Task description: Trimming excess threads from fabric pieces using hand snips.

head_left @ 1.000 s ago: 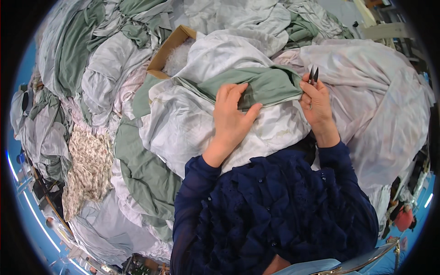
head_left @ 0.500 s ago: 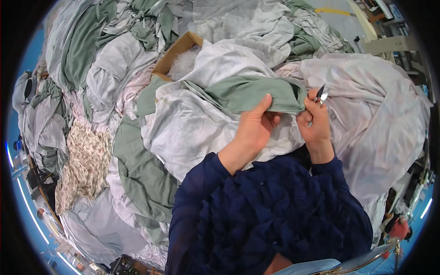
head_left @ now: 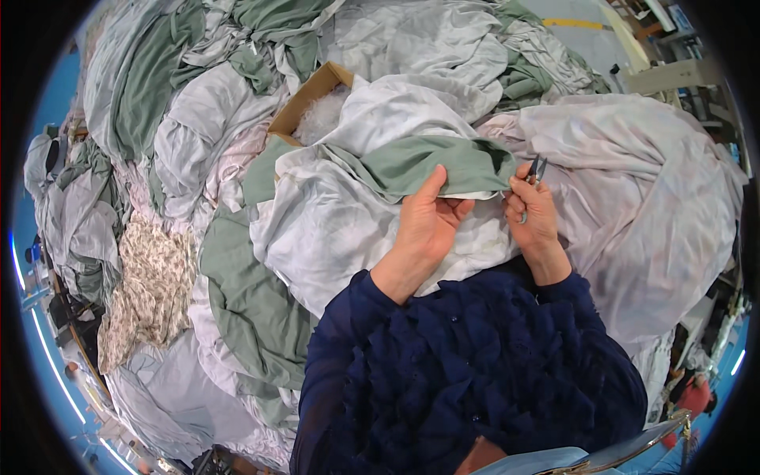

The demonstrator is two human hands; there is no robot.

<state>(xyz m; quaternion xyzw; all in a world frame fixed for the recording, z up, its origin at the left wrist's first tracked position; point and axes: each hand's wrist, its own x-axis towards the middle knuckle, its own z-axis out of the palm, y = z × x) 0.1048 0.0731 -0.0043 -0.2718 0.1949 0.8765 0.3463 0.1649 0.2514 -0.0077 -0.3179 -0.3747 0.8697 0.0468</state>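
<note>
My left hand (head_left: pixel 427 226) pinches the lower edge of a sage-green band of fabric (head_left: pixel 419 162) that is sewn onto a pale grey-white garment (head_left: pixel 340 229). My right hand (head_left: pixel 534 214) grips the same green band at its right end and also holds small metal thread snips (head_left: pixel 537 169), blades pointing up. Both hands are close together, just above my dark blue sleeves (head_left: pixel 459 356).
Heaps of grey, white and green cloth (head_left: pixel 198 119) cover the whole work surface. A brown cardboard box (head_left: pixel 305 99) with white filling lies half buried behind the garment. A floral-print cloth (head_left: pixel 150 285) lies at the left. A large pinkish-white sheet (head_left: pixel 641 206) spreads to the right.
My left hand slid right along the green band, from flat on it to pinching its edge close to my right hand. The band has been drawn straighter. The snips stayed in my right hand.
</note>
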